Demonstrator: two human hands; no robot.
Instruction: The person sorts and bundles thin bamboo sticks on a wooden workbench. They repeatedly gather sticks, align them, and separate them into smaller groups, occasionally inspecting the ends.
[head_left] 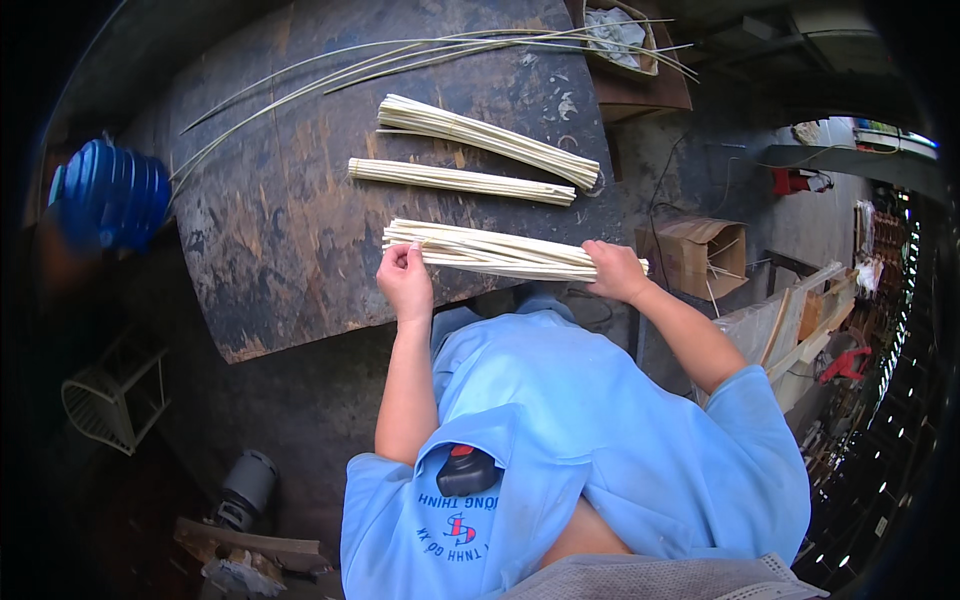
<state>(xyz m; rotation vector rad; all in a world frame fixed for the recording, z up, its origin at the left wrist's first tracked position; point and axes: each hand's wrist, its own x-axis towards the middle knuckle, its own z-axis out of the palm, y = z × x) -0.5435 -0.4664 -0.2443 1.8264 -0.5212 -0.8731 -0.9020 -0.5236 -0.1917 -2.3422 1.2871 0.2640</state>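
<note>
Stick bundle (505, 250) is mid-frame, dipping slightly rightward; left hand (406, 288) points pretty much straight up, pinching its left end. Right hand (616, 270) slants up-left, clamped on the other end.

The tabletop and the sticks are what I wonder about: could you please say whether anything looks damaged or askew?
Yes. The tabletop looks worn, its dark surface scuffed to lighter patches. The long rods lie loosely fanned, overhanging the table's right edge. The held sticks look askew, some crossing others.
</note>
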